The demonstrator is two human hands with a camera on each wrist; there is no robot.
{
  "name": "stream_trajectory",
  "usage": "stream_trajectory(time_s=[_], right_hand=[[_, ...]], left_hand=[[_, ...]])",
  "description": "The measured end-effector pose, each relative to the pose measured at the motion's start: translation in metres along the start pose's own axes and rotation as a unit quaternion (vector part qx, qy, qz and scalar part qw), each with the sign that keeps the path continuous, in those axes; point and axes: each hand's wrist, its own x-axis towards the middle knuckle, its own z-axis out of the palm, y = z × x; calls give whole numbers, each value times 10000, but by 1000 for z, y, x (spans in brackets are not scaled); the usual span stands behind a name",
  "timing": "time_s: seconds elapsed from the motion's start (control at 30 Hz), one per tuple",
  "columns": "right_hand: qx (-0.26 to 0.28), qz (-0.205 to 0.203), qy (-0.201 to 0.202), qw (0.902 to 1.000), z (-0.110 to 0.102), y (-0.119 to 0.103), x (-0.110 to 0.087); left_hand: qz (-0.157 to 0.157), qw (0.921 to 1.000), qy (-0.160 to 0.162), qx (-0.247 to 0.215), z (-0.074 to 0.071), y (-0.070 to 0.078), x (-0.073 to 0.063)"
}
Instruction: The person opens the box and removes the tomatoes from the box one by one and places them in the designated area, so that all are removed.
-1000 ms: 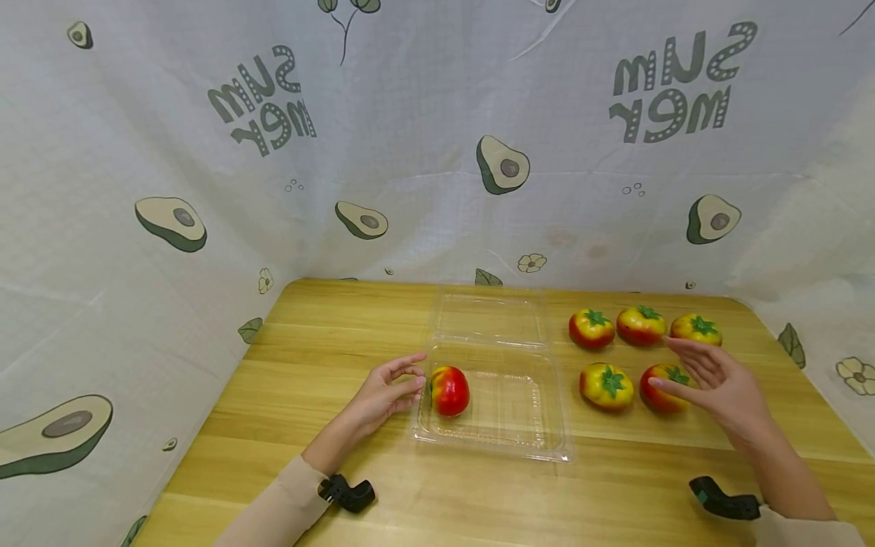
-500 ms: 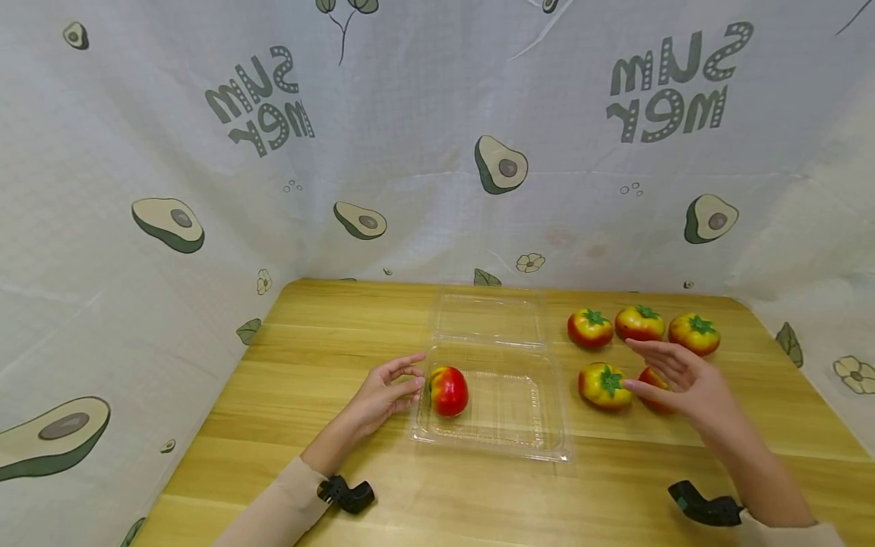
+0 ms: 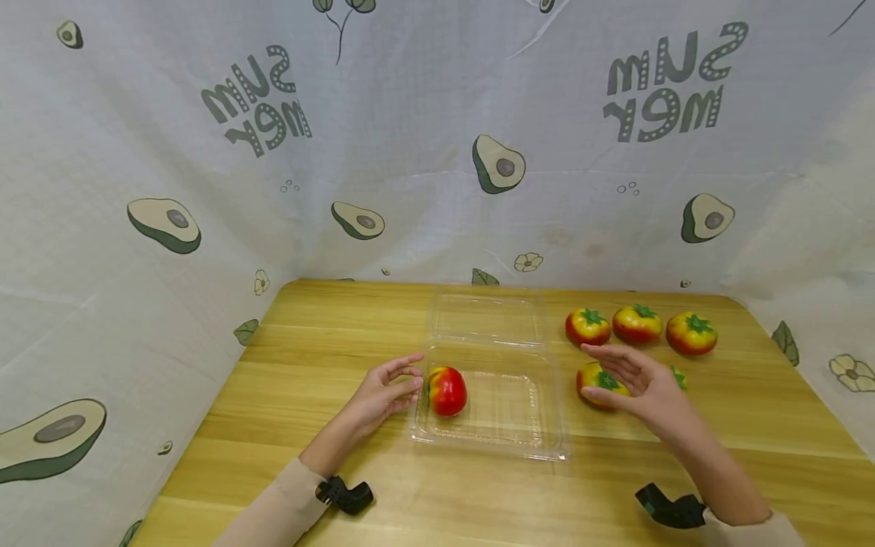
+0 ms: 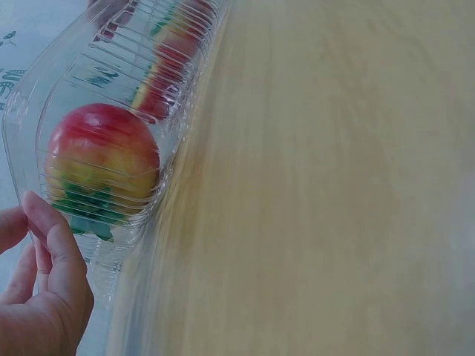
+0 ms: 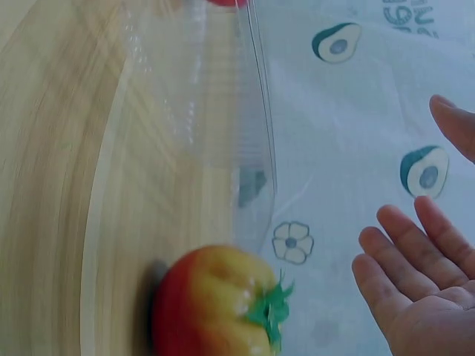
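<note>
A clear plastic clamshell box (image 3: 502, 403) lies on the table with its lid (image 3: 488, 317) folded back. One red-and-yellow, tomato-like fruit (image 3: 447, 392) with a green leafy top lies tipped on its side at the box's left end. My left hand (image 3: 383, 391) pinches the left rim between thumb and fingers, as the left wrist view shows too. Fingers spread and holding nothing, my right hand (image 3: 642, 387) hovers above the near-row fruit (image 3: 588, 380) right of the box. It partly covers that fruit and hides most of another fruit (image 3: 678, 378).
Behind the right hand stand three more of these fruits (image 3: 637, 325) in a row. The wooden table (image 3: 328, 319) ends at the back and left against a white cloth (image 3: 410, 114) printed with avocados. Each wrist carries a black camera mount (image 3: 345, 496).
My right hand has moved left, from over the near right fruit to over the near left one, still without a fruit. The left hand and the box have stayed put.
</note>
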Motion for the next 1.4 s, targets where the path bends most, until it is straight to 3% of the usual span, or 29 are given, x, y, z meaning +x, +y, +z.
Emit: stream_trajectory(time_s=[0.13, 0.67, 0.97, 1.4], right_hand=[[-78, 9, -87, 9999, 9, -3, 2], [180, -569, -373, 9975, 47, -10, 15], [-347, -758, -452, 9955, 76, -15, 19], [-470, -823, -578, 9938, 109, -22, 23]], left_hand=[[-7, 10000, -19, 25, 0, 0, 0], [-22, 10000, -4, -28, 1, 1, 0], [-1, 10000, 12, 43, 0, -1, 0], [19, 10000, -42, 22, 0, -1, 1]])
